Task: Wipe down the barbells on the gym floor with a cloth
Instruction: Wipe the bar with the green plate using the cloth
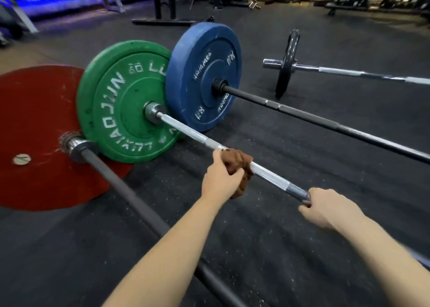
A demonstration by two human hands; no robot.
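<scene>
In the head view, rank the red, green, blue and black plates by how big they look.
1. red plate
2. green plate
3. blue plate
4. black plate, seen nearly edge-on
Red, green and blue may differ only by nearness to the camera.

The dark speckled rubber floor [267, 225] fills the frame. On it stand a red plate [35, 125], green plate [111, 111], blue plate [204, 58] and, upper right, black plate [287, 62].
</scene>
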